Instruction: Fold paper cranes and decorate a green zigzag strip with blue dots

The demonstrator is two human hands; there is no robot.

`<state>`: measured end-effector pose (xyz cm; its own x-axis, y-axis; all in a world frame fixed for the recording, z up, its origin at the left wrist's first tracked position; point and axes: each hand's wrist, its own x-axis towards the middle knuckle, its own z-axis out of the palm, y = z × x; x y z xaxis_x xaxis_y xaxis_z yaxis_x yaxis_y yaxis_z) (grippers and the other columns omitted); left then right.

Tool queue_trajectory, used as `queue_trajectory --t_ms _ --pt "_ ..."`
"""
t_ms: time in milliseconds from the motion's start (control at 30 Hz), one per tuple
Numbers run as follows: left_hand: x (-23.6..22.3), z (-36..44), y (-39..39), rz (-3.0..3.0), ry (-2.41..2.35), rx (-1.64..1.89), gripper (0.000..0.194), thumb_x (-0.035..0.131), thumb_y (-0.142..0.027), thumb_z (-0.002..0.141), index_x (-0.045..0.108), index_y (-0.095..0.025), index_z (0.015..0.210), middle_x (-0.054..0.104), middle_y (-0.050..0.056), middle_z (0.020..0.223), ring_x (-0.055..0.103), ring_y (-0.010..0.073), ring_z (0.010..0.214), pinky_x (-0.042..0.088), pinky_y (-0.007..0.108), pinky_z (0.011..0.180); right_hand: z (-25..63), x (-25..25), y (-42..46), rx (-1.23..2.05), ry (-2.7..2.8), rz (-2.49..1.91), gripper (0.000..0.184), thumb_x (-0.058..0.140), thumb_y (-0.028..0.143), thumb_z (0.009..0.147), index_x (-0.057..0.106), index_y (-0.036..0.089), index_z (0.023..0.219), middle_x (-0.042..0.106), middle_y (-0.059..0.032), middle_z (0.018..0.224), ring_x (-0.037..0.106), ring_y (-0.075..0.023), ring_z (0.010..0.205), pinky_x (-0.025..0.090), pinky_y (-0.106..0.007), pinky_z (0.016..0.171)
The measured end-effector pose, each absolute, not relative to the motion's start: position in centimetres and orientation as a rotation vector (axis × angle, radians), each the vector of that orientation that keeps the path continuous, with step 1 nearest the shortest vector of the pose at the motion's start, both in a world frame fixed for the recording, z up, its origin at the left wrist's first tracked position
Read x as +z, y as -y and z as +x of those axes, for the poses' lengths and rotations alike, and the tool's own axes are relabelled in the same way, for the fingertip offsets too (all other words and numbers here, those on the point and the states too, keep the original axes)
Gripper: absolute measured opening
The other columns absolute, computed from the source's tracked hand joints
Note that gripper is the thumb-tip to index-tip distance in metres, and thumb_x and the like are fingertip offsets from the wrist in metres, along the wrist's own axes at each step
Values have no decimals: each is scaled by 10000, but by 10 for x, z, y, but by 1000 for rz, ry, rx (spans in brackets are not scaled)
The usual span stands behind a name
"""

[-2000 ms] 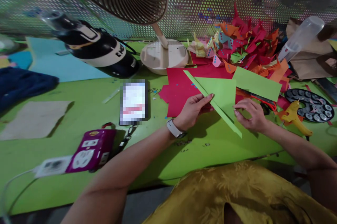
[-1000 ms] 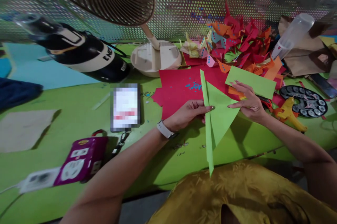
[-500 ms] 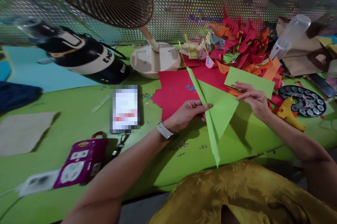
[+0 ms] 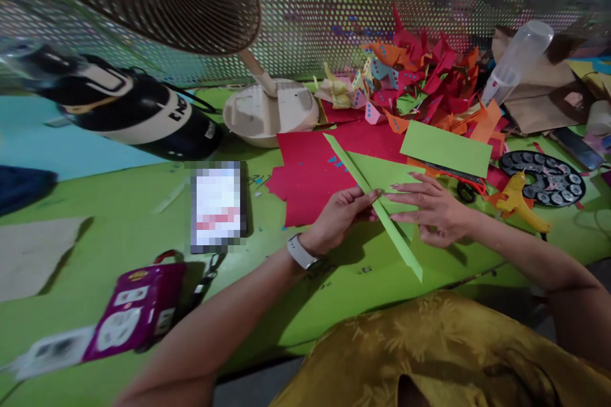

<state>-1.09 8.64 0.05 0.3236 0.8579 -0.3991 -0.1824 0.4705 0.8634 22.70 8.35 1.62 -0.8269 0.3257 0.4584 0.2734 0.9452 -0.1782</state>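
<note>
A sheet of light green paper [image 4: 396, 169], folded to a triangle with a narrow folded strip along one edge, is held above the table. My left hand [image 4: 346, 211], with a watch at the wrist, pinches it at the strip, thumb on top. My right hand [image 4: 432, 209] lies over the triangle's right part with fingers stretched and spread, covering much of it. Beyond, a second green paper piece [image 4: 446, 149] rests on scissors [image 4: 466, 190] and orange scraps. Red paper [image 4: 310, 181] lies behind my left hand.
Folded red and orange paper pieces [image 4: 429, 76] are heaped at the back. A yellow glue gun [image 4: 518, 200] and black round palette [image 4: 548, 178] lie right. A fan [image 4: 272, 107], black bottle [image 4: 143, 111], phone [image 4: 217, 203] and purple pouch [image 4: 136, 305] stand or lie left.
My right hand has moved left and down from beside the second green piece onto the folded paper. The paper's strip has turned, its lower end swinging right. The view has shifted slightly.
</note>
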Motion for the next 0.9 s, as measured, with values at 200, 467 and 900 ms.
queue_trajectory --t_ms 200,467,900 --pt "-4 -10 -86 808 -1010 784 391 881 -488 606 696 -161 711 645 -21 620 571 88 538 517 226 570 226 7 -80 -73 2651 -464 441 475 204 922 553 280 1349 582 -27 1426 447 -153 1392 288 -458 1206" --pt "-5 -6 -81 942 -1021 748 450 831 -565 624 644 -159 672 634 -15 598 571 105 544 506 246 586 223 2 -79 -176 2594 -413 361 401 166 1011 601 268 1293 662 -25 1319 581 -126 1237 436 -376 1115" --pt "-6 3 -61 1451 -968 768 254 652 -433 826 648 -193 909 657 15 749 571 148 657 467 245 606 212 7 -73 369 2220 -674 186 510 296 991 691 253 995 752 -40 960 688 -170 891 556 -350 844"
